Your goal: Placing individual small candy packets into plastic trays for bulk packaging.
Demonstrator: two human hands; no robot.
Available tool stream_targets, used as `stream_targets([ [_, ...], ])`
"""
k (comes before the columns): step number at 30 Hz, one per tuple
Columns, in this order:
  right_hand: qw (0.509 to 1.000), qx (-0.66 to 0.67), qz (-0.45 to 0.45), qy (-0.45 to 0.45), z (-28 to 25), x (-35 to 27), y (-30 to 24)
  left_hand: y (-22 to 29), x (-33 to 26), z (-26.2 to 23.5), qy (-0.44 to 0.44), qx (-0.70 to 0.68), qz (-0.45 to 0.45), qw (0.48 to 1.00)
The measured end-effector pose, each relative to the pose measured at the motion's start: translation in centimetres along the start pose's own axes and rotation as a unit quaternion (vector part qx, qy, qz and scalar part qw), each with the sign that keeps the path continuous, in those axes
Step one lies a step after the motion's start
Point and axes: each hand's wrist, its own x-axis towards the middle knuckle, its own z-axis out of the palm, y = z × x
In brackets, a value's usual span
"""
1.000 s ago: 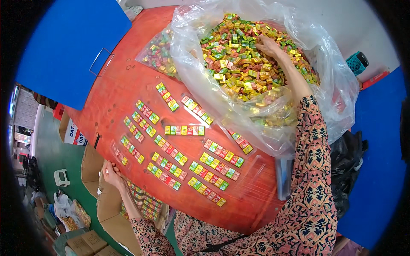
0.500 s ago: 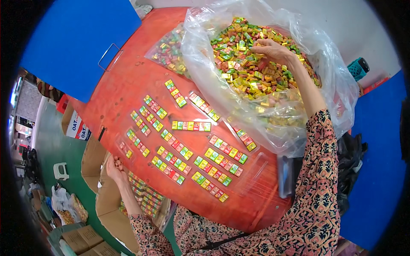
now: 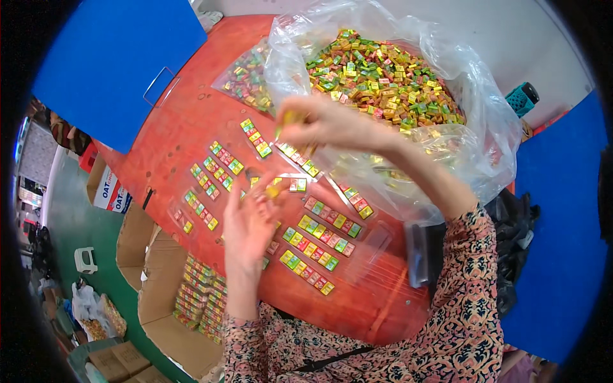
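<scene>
My right hand [image 3: 319, 121], blurred, is over the table beside a big clear plastic bag, closed around small wrapped sweets; a yellow one [image 3: 294, 117] shows at its fingers. My left hand [image 3: 250, 220] is raised over the rows with its fingers curled, and a yellow wrapped sweet [image 3: 274, 191] shows at the fingertips. Under and around both hands lie clear trays, each with a row of yellow, green, red and pink sweets, such as the near tray [image 3: 307, 272]. My left hand and wrist hide some of them. The open plastic bag [image 3: 495, 96] holds a heap of loose sweets [image 3: 383, 80].
The red table [image 3: 159, 137] carries a smaller filled bag [image 3: 246, 76] and empty clear trays [image 3: 373, 246]. An open cardboard box [image 3: 163, 306] with stacked filled trays [image 3: 198, 293] stands at the near left. Blue panels [image 3: 121, 64] flank the table.
My right hand has come out of the heap, leftward and nearer, with sweets in it. My left hand has risen from beside the cardboard box to above the rows.
</scene>
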Motion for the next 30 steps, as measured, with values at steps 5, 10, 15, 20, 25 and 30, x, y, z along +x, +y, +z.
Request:
stream_targets([
  [5, 0.948, -0.201, -0.227, 0.096, 7.2, -2.3, 1.8, -3.4, 0.6, 2.8, 0.062, 0.048, 0.062, 0.995],
  [10, 0.982, -0.146, -0.109, -0.053, 5.9, -1.6, 0.5, -3.6, 1.4, -0.3, 0.029, 0.008, 0.051, 0.998],
  [15, 0.999, -0.014, 0.006, -0.045, 2.7, -1.5, 0.8, -3.2, 2.4, -1.6, -0.016, -0.018, -0.015, 1.0],
  [20, 0.989, -0.021, 0.047, 0.139, -4.8, -1.6, 3.7, -3.2, 2.6, -2.5, 0.009, 0.041, -0.007, 0.999],
  [25, 0.889, -0.218, 0.098, 0.391, -18.1, -3.8, 13.7, -3.4, 1.8, -2.6, 0.022, 0.006, -0.039, 0.999],
  [30, 0.807, -0.456, 0.171, 0.333, -20.5, -5.4, 20.2, -3.4, 1.0, -2.7, 0.069, -0.014, -0.074, 0.995],
])
